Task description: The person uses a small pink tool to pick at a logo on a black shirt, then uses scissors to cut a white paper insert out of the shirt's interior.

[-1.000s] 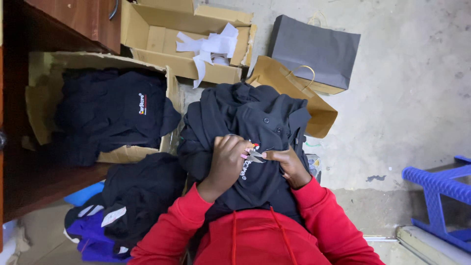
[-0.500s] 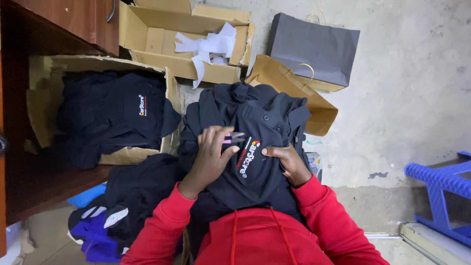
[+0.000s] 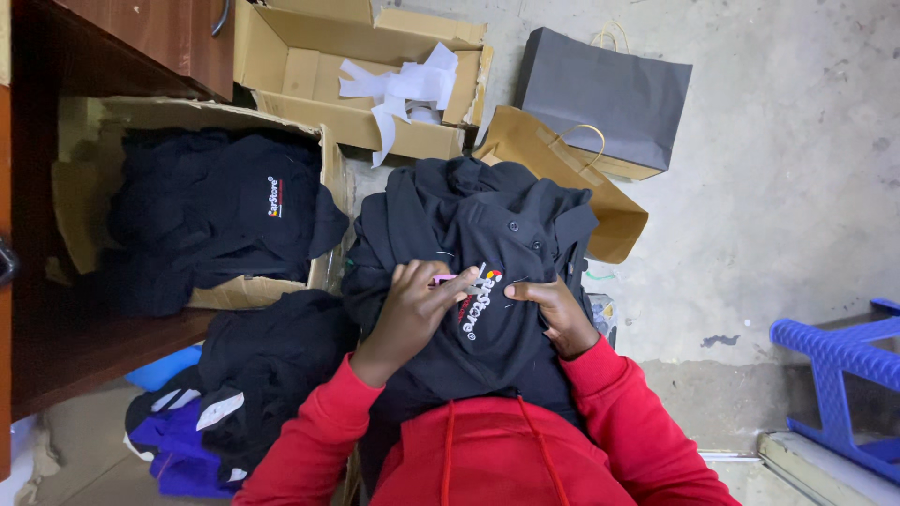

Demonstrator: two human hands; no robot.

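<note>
A black polo shirt (image 3: pixel 487 215) with an embroidered white, red and orange logo (image 3: pixel 480 302) lies across my lap. My left hand (image 3: pixel 408 309) holds a small pink tool (image 3: pixel 442 278) in its fingertips, its tip at the left edge of the logo. My right hand (image 3: pixel 555 307) pinches the shirt fabric just right of the logo and holds it flat. Both of my sleeves are red.
At the left, a cardboard box (image 3: pixel 84 178) holds folded black shirts. An open box (image 3: pixel 281 75) with white paper scraps lies behind. A grey paper bag (image 3: pixel 600 94) and a brown bag (image 3: pixel 562 178) lie on the concrete floor. Dark clothes (image 3: pixel 253 375), a blue stool (image 3: pixel 834 356) and a wooden desk (image 3: pixel 141 28) surround me.
My hands, which covered the logo a second ago, have drawn apart and the logo now shows between them. My left hand moved the pink tool to the logo's left edge.
</note>
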